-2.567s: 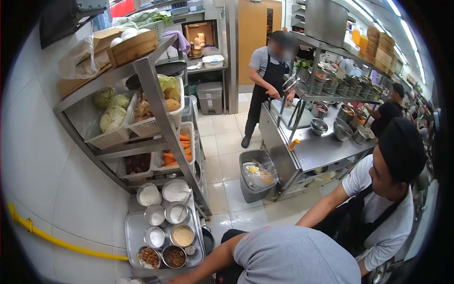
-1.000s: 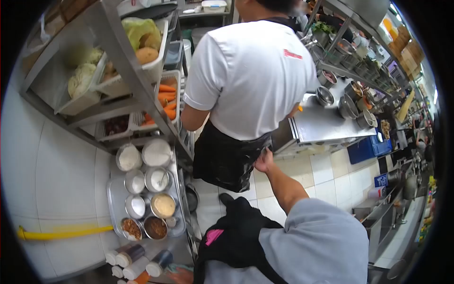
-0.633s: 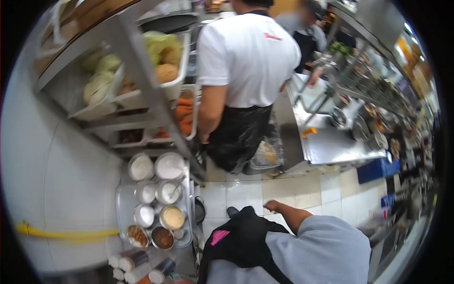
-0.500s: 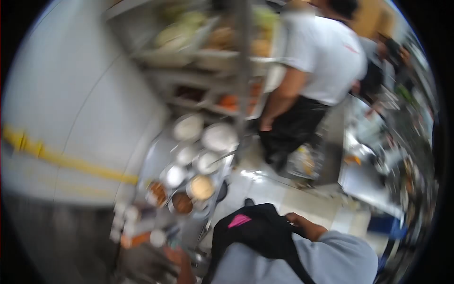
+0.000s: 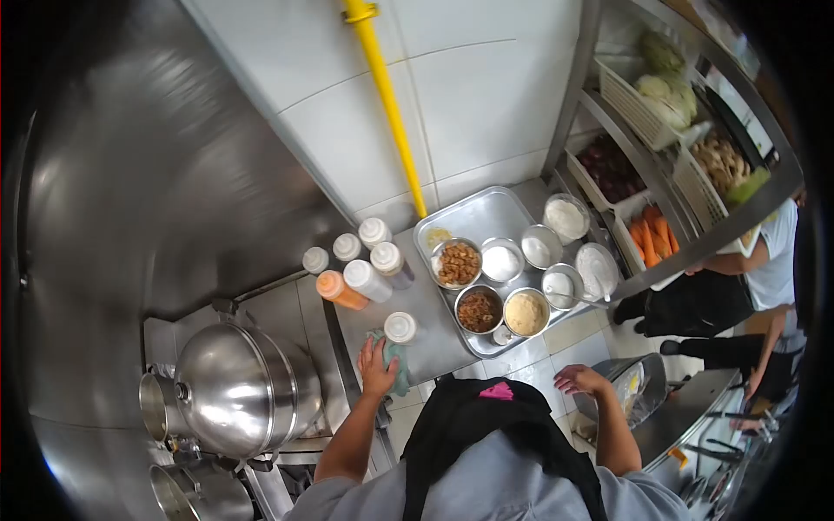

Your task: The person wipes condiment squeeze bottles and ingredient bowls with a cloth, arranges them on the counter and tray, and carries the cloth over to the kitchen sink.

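Note:
My left hand [image 5: 376,372] rests at the edge of the steel counter [image 5: 354,325], with its fingers on a crumpled green cloth [image 5: 398,363]. A squeeze bottle with a white cap [image 5: 400,327] stands just beyond that cloth. Further back are several more squeeze bottles, among them an orange one [image 5: 346,293] and a white one [image 5: 368,281]. My right hand [image 5: 582,380] hovers in front of my apron, empty, its fingers apart. To the right of the bottles lies a metal tray [image 5: 498,205] bearing several round containers of powders and brown chopped food.
A large domed steel pot [image 5: 228,392] sits on the stove at left, with smaller pots beside it. Shelves at right hold baskets of cabbage [image 5: 667,102] and carrots [image 5: 653,234]. A bin [image 5: 638,395] stands near my right hand. Co-workers are at far right.
My view has swung left, bringing the stove and pots into sight. My right hand has come away from my apron's side. My left hand is still at the green cloth.

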`<state>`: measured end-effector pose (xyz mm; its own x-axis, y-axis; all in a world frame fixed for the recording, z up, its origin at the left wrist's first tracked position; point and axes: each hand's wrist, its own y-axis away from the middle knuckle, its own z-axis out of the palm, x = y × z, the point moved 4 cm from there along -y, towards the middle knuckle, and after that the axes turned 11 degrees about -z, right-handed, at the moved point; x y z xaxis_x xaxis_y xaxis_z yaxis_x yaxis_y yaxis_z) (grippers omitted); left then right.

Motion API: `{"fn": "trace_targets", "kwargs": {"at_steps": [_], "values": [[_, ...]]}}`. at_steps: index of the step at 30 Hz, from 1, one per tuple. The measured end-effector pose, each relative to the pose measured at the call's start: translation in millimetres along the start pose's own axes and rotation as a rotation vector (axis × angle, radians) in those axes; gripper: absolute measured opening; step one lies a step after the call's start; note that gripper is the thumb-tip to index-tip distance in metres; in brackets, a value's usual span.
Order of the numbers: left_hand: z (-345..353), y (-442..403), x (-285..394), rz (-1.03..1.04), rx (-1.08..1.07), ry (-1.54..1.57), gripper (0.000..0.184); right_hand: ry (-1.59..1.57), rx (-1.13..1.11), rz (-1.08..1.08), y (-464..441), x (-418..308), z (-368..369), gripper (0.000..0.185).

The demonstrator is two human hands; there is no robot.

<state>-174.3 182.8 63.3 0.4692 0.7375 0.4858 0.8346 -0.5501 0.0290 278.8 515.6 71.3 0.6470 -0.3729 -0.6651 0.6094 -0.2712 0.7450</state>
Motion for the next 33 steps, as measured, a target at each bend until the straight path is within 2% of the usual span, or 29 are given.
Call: {"fn": "trace_targets", "kwargs": {"at_steps": [1,3,4,6,7,9,10,13,14,16,17,19,21,22,23,25,28,30,33], "values": [[-8,-2,0,-0.012,0.009,0.008,0.065,0.016,-0.005,0.000,3,-39,15,0.032],[-19,-8,1,-0.052,-0.009,0.214,0.053,0.079,-0.359,-0.280,7,-121,60,0.027],[-24,-8,1,-0.061,-0.011,0.220,0.053,0.078,-0.366,-0.357,12,-161,82,0.025],[-44,-22,5,-0.042,0.131,0.429,0.036,0.102,-0.358,-0.551,-5,-229,117,0.025],[-55,-27,8,-0.050,0.135,0.431,0.036,0.126,-0.348,-0.661,-17,-257,131,0.026],[-80,-41,12,-0.165,0.199,0.687,0.027,0.149,-0.248,-0.760,-43,-306,157,0.030],[-92,-51,12,-0.069,0.340,0.657,0.024,0.025,-0.242,-0.745,-58,-323,172,0.039],[-121,-85,9,-0.154,0.439,0.771,0.029,-0.386,-0.281,-0.625,-106,-361,211,0.076],[-125,-101,9,-0.161,0.444,0.774,0.029,-0.379,-0.287,-0.621,-125,-373,222,0.076],[-125,-128,-10,-0.470,0.481,1.343,0.040,-0.571,-0.131,-0.472,-168,-384,238,0.088],[-116,-144,-24,-0.583,0.311,1.431,0.057,-0.561,-0.146,-0.465,-185,-388,246,0.088],[-101,-168,-36,-0.699,0.192,1.524,0.066,-0.539,-0.050,-0.400,-225,-392,257,0.098],[-76,-194,-52,-0.614,0.047,1.585,0.069,-0.546,-0.097,-0.317,-268,-383,260,0.095],[-60,-210,-63,-0.516,0.070,1.587,0.068,-0.545,-0.088,-0.257,-278,-379,262,0.094],[-61,-214,-60,-0.523,0.074,1.593,0.068,-0.544,-0.075,-0.198,-281,-379,265,0.092],[-52,-221,-50,-0.501,-0.198,1.802,0.063,-0.541,-0.042,-0.145,-282,-381,267,0.087],[-48,-230,-56,-0.487,-0.200,1.818,0.062,-0.437,-0.039,-0.154,-275,-392,271,0.085],[-41,-235,-62,-0.437,-0.238,1.841,0.062,-0.359,-0.268,-0.113,-267,-400,283,0.083],[-47,-235,-59,-0.476,-0.264,1.859,0.063,-0.344,-0.257,-0.133,-272,-403,288,0.083]]}}
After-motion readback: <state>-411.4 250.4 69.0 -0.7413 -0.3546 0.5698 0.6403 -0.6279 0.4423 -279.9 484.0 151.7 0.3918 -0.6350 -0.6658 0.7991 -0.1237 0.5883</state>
